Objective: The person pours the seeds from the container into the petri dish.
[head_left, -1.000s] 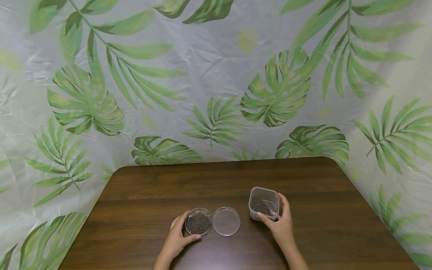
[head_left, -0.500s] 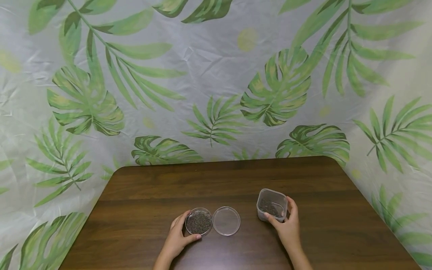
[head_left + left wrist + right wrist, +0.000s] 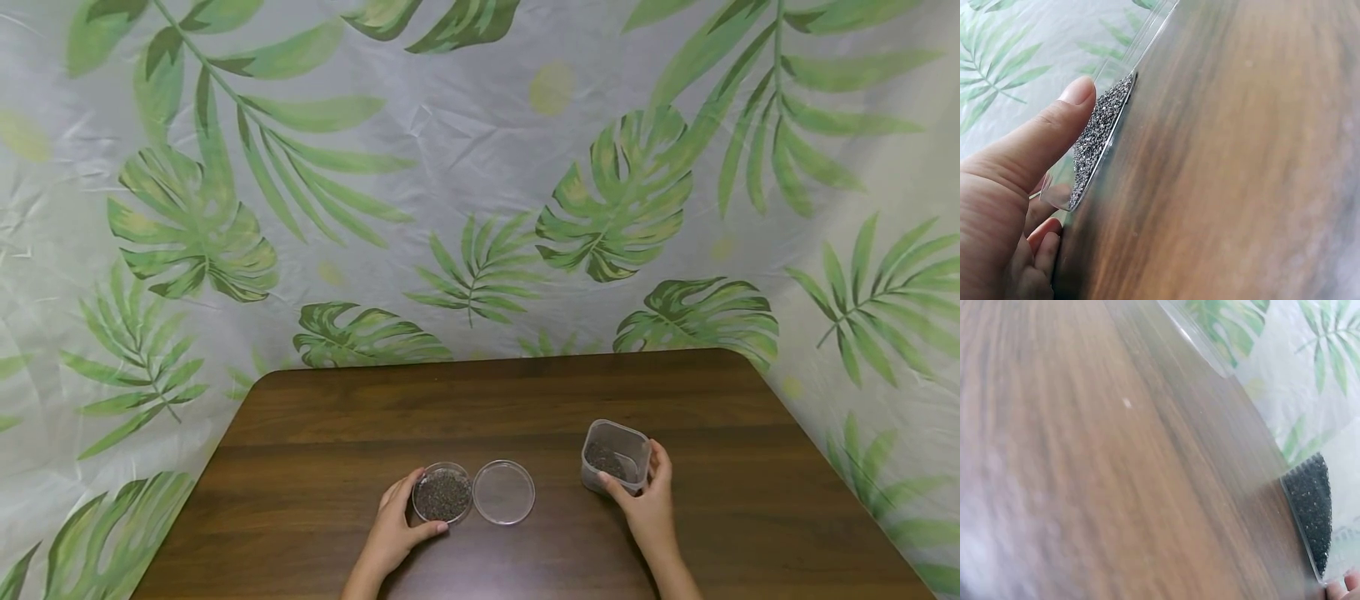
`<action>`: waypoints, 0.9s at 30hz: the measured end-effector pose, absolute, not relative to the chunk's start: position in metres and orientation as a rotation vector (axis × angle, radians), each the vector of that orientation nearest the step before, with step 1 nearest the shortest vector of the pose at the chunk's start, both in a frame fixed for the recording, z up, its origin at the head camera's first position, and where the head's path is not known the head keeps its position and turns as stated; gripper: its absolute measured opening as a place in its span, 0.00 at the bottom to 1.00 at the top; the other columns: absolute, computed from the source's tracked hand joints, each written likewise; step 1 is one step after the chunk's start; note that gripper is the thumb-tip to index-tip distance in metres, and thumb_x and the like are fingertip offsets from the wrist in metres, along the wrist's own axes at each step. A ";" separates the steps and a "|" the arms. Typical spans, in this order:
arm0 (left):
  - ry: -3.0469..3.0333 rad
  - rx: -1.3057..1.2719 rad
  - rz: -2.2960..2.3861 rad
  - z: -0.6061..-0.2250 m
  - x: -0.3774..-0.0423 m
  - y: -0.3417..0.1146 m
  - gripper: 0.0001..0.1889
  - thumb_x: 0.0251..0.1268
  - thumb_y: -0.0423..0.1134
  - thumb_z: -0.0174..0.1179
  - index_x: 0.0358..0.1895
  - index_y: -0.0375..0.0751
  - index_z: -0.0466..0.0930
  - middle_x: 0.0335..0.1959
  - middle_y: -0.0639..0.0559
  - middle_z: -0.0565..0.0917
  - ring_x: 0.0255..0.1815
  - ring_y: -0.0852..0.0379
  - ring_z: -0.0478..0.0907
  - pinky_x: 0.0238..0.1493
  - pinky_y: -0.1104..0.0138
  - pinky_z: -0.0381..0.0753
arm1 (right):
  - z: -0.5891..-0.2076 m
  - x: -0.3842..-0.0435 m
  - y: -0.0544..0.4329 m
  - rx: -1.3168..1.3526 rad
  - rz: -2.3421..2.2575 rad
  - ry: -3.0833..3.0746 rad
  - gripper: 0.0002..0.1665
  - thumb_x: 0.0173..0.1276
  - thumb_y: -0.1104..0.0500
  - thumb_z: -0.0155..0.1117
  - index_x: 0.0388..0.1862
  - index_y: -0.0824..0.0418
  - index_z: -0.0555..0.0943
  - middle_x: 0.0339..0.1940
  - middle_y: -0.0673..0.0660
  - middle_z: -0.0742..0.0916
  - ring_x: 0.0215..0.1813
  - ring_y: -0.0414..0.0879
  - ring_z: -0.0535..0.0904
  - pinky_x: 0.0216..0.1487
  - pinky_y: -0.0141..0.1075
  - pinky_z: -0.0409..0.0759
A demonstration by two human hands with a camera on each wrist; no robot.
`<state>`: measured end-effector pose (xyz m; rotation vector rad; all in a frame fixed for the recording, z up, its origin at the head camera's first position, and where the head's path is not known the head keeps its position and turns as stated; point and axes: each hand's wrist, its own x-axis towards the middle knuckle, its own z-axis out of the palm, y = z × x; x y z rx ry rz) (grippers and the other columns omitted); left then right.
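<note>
A round clear petri dish (image 3: pixel 442 493) filled with small grey-black seeds (image 3: pixel 1097 131) sits on the table. My left hand (image 3: pixel 395 518) holds it from the left, thumb at the near rim and fingers round the far side. To the right, my right hand (image 3: pixel 647 500) grips a square translucent plastic tub (image 3: pixel 615 454), thumb on the front wall and fingers behind. More dark seeds (image 3: pixel 1311 515) are heaped toward the tub's left side. Only the fingertips (image 3: pixel 1352 581) of that hand show in the right wrist view. Between the two hands lies a shallow clear round dish or lid (image 3: pixel 504 492), right beside the petri dish.
The dark brown wooden table (image 3: pixel 450 408) has rounded far corners. Behind it hangs a pale curtain (image 3: pixel 465 167) printed with green leaves. A clear rounded edge (image 3: pixel 1197 337) crosses the top of the right wrist view.
My right hand has moved the tub to the right, away from the round dishes, and the tub has turned slightly. The left hand and petri dish have stayed put.
</note>
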<state>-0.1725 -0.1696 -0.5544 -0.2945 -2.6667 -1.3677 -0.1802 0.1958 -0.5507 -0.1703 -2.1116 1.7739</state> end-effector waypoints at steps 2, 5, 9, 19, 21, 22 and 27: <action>-2.666 -0.294 -1.367 -0.554 -0.172 -0.170 0.47 0.34 0.52 0.72 0.63 0.39 0.64 0.59 0.42 0.69 0.61 0.41 0.56 0.57 0.45 0.57 | -0.549 -0.179 0.196 -0.158 1.778 -2.129 0.59 0.48 0.64 0.72 0.70 0.60 0.43 0.64 0.63 0.58 0.65 0.56 0.54 0.62 0.50 0.55; -2.665 -0.285 -1.376 -0.554 -0.172 -0.170 0.47 0.33 0.52 0.73 0.63 0.39 0.64 0.59 0.42 0.69 0.62 0.41 0.56 0.57 0.45 0.57 | -0.547 -0.178 0.196 -0.128 1.782 -2.143 0.60 0.49 0.65 0.72 0.70 0.59 0.40 0.66 0.63 0.56 0.66 0.57 0.52 0.64 0.47 0.54; -2.670 -0.285 -1.374 -0.554 -0.172 -0.169 0.47 0.33 0.52 0.72 0.63 0.39 0.63 0.59 0.42 0.69 0.62 0.40 0.56 0.57 0.45 0.57 | -0.544 -0.177 0.197 -0.098 1.810 -2.122 0.60 0.50 0.66 0.70 0.71 0.58 0.38 0.68 0.63 0.51 0.68 0.57 0.47 0.66 0.39 0.49; -2.665 -0.287 -1.374 -0.554 -0.172 -0.169 0.47 0.33 0.52 0.72 0.63 0.38 0.63 0.59 0.42 0.68 0.62 0.40 0.56 0.57 0.45 0.57 | -0.519 -0.176 0.197 -0.071 1.776 -2.054 0.58 0.49 0.69 0.70 0.70 0.59 0.43 0.68 0.62 0.53 0.69 0.53 0.45 0.67 0.34 0.42; -2.666 -0.286 -1.372 -0.554 -0.172 -0.169 0.47 0.34 0.52 0.72 0.63 0.38 0.63 0.59 0.42 0.68 0.62 0.40 0.56 0.57 0.45 0.57 | -0.523 -0.179 0.200 -0.057 1.738 -2.053 0.58 0.48 0.69 0.71 0.70 0.56 0.45 0.68 0.60 0.54 0.69 0.50 0.46 0.66 0.30 0.43; -2.668 -0.286 -1.373 -0.555 -0.173 -0.169 0.47 0.34 0.52 0.72 0.63 0.39 0.63 0.60 0.42 0.68 0.62 0.40 0.55 0.57 0.45 0.57 | -0.521 -0.179 0.199 -0.057 1.727 -2.050 0.58 0.48 0.69 0.71 0.70 0.55 0.46 0.68 0.58 0.55 0.69 0.49 0.47 0.66 0.29 0.44; -2.671 -0.287 -1.370 -0.555 -0.174 -0.169 0.47 0.34 0.53 0.72 0.63 0.39 0.63 0.60 0.41 0.68 0.62 0.40 0.55 0.57 0.44 0.57 | -0.507 -0.178 0.197 -0.032 1.703 -2.052 0.58 0.46 0.70 0.72 0.70 0.55 0.47 0.68 0.57 0.55 0.69 0.45 0.47 0.66 0.30 0.44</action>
